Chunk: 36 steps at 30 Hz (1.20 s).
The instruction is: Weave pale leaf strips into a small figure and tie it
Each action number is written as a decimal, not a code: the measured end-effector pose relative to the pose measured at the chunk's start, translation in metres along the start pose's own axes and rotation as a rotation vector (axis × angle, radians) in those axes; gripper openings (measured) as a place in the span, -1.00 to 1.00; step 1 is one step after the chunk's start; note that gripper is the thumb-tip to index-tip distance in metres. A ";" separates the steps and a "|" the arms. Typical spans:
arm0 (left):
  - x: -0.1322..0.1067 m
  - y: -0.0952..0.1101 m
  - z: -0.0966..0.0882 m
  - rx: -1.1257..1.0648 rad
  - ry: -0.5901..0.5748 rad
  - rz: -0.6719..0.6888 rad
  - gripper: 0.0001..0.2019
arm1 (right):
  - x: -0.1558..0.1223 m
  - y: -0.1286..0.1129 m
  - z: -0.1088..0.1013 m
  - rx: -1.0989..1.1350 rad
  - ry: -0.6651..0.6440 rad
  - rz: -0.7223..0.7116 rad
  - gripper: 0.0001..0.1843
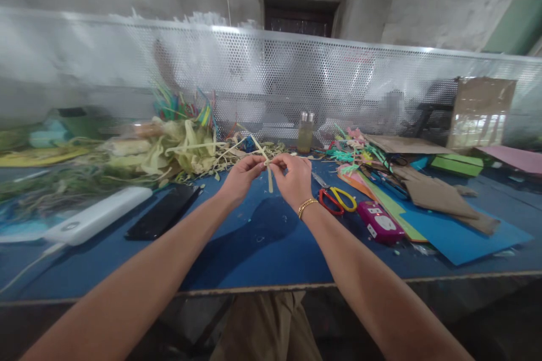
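My left hand (242, 179) and my right hand (295, 179) meet above the middle of the blue table. Both pinch a narrow pale leaf strip (270, 181) between thumb and fingertips. One end of the strip hangs down between the hands, and another part sticks up to the left. Where the fingertips meet, it looks folded or knotted, but the fingers partly hide this. A gold bracelet (305, 207) circles my right wrist. Just right of that hand lie scissors (332, 193) with one red and one yellow handle.
A heap of pale husks and leaves (186, 144) lies back left. Nearer are a black phone (163, 213) and a white corded device (101, 214). At right are a purple gadget (380, 222), blue paper (461, 234) and cardboard (440, 194). A bottle (305, 134) stands before the perforated metal screen (241, 67).
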<state>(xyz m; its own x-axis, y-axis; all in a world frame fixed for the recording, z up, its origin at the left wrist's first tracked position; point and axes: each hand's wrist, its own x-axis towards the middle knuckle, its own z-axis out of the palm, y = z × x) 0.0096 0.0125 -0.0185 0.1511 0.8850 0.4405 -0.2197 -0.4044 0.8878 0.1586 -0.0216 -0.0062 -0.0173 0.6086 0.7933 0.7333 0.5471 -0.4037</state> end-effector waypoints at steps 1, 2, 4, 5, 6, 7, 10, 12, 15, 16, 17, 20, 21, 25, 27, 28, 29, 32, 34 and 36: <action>0.000 0.000 0.000 0.008 -0.003 -0.001 -0.84 | 0.000 0.000 0.000 -0.004 -0.002 0.001 -0.91; 0.000 0.001 0.000 0.015 -0.008 -0.004 -0.84 | 0.000 0.000 0.000 -0.007 -0.003 0.001 -0.90; -0.001 0.001 0.000 0.021 -0.017 -0.012 -0.83 | 0.000 -0.001 0.000 -0.006 0.000 0.001 -0.88; -0.001 0.002 0.000 0.019 -0.021 -0.015 -0.82 | 0.000 -0.001 0.000 -0.002 0.003 0.001 -0.88; -0.001 0.002 0.000 0.013 -0.025 -0.017 -0.81 | 0.000 -0.001 0.000 0.003 0.005 0.004 -0.88; -0.002 0.003 0.001 0.002 -0.028 -0.017 -0.80 | 0.000 0.000 0.000 0.006 0.007 0.008 -0.88; -0.004 0.006 0.003 -0.038 -0.037 -0.009 -0.76 | 0.000 0.000 0.000 0.007 0.005 0.021 -0.89; -0.005 0.008 0.005 -0.044 -0.031 -0.007 -0.74 | 0.000 0.000 0.000 0.009 0.005 0.025 -0.90; -0.005 0.008 0.004 -0.013 -0.014 -0.011 -0.78 | 0.000 -0.001 0.000 0.025 0.003 0.027 -0.91; -0.005 0.007 0.004 0.003 -0.012 -0.010 -0.79 | 0.000 -0.002 0.000 0.029 0.003 0.027 -0.91; -0.004 0.007 0.003 0.016 -0.008 -0.008 -0.79 | 0.000 -0.002 0.000 0.029 0.001 0.025 -0.90; -0.003 0.005 0.002 0.029 0.002 -0.008 -0.80 | -0.001 -0.004 -0.001 0.008 -0.007 0.011 -0.89; -0.003 0.005 0.002 0.020 0.011 -0.013 -0.81 | -0.001 -0.004 -0.001 -0.004 -0.010 0.005 -0.89; -0.003 0.007 0.004 -0.071 0.055 -0.059 -0.82 | -0.003 -0.004 0.000 -0.042 0.002 -0.019 -0.90; -0.003 0.009 0.005 -0.131 0.079 -0.087 -0.82 | -0.003 -0.004 -0.001 -0.064 0.019 -0.039 -0.91; -0.003 0.010 0.005 -0.156 0.090 -0.100 -0.81 | -0.003 -0.004 -0.002 -0.082 0.026 -0.055 -0.91; -0.003 0.010 0.006 -0.179 0.102 -0.111 -0.81 | -0.002 -0.004 -0.004 -0.102 0.029 -0.075 -0.90; -0.004 0.013 0.008 -0.245 0.134 -0.149 -0.79 | -0.001 -0.005 -0.008 -0.160 0.000 -0.150 -0.86; -0.005 0.015 0.009 -0.284 0.153 -0.164 -0.78 | -0.001 -0.006 -0.009 -0.182 -0.032 -0.200 -0.82; -0.005 0.015 0.010 -0.293 0.164 -0.162 -0.78 | -0.001 -0.007 -0.009 -0.198 -0.054 -0.237 -0.80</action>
<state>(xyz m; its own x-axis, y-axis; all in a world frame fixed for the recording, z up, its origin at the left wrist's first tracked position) 0.0149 -0.0004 -0.0059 0.0552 0.9670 0.2488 -0.4756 -0.1936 0.8581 0.1592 -0.0310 0.0001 -0.2361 0.5101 0.8271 0.8226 0.5580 -0.1093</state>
